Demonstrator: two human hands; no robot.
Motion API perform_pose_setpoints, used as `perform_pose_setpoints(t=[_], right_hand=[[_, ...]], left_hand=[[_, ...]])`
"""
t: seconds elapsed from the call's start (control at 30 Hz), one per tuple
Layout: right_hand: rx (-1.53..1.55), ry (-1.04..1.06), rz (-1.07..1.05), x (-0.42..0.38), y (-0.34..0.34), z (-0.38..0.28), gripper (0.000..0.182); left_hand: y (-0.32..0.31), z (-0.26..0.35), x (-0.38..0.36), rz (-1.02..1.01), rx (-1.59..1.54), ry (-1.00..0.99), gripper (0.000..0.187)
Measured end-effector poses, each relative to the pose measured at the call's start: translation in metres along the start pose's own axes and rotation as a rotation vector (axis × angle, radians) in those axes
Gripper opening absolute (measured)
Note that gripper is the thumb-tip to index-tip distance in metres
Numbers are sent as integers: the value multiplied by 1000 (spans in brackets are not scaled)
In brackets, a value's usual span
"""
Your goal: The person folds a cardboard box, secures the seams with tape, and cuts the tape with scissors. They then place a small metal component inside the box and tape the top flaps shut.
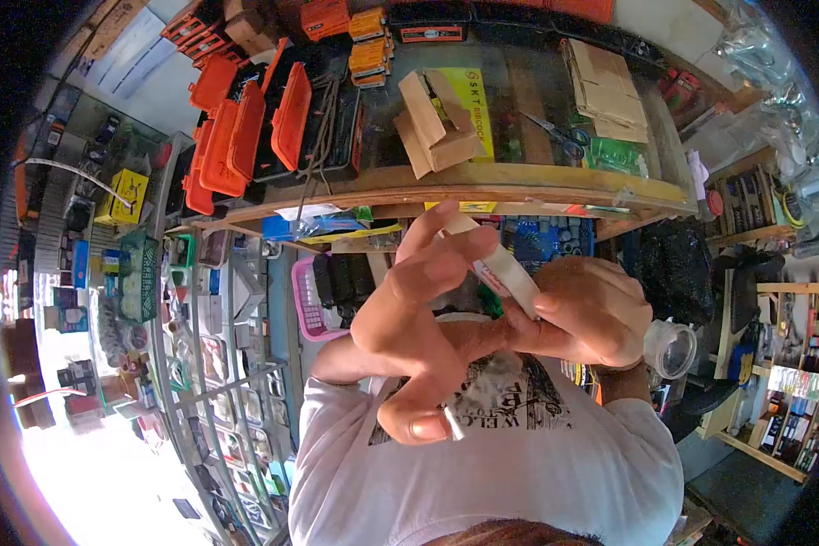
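A narrow white box-like item (510, 278) with red lettering slants between my hands in front of my chest. My right hand (591, 309) is closed round its lower end, the thumb pressing on it. At the upper end, the bent fingers of my left hand (409, 300) grip it, while a lower digit of that hand sticks out. A small pale piece (456, 422) shows at that digit's tip, too small to name. An opened cardboard box (437, 123) lies on the glass-topped counter (528, 82) beyond my hands.
Scissors (560, 134) lie on the counter beside flattened cardboard (607, 91) and a green packet (617, 156). Orange-lidded toolboxes (227, 141) stand at the left. A pink basket (310, 300) sits below the counter's wooden edge (555, 182). Stocked shelves flank both sides.
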State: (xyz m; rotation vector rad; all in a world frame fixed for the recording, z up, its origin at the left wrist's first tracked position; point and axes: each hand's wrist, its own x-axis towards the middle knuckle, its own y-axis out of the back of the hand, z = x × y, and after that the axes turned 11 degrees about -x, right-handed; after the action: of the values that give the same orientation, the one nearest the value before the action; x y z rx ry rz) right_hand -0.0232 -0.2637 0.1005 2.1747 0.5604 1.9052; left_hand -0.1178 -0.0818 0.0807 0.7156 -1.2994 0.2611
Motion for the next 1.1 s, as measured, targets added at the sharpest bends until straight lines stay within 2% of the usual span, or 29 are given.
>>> perform_pose_setpoints(t=[0.17,0.37,0.47,0.57,0.67,0.87,0.93,1.0,1.1], right_hand=[[11,11,-73,5,5,-5,50],[73,-5,-66,4,-6,-5,58],[138,-79,-16,0,-10,-11,57],[152,-147,-76,14,-4,-18,49],[261,-117,-117,25,4,-13,39],[98,61,-127,32,12,-3,40],[43,59,-139,31,13,-3,35],[-10,30,-156,29,13,-5,32],[-81,-35,-212,18,12,-5,35]], left_hand=[[2,1,-7,2,23,-95,119],[3,4,-13,17,34,-129,119],[5,5,-14,30,37,-126,119],[5,6,-15,57,29,-110,119],[4,9,-14,114,11,-46,119],[-10,18,0,304,-57,35,119],[-8,20,3,267,-49,84,119],[-2,25,5,159,5,214,130],[1,31,4,60,-81,392,124]])
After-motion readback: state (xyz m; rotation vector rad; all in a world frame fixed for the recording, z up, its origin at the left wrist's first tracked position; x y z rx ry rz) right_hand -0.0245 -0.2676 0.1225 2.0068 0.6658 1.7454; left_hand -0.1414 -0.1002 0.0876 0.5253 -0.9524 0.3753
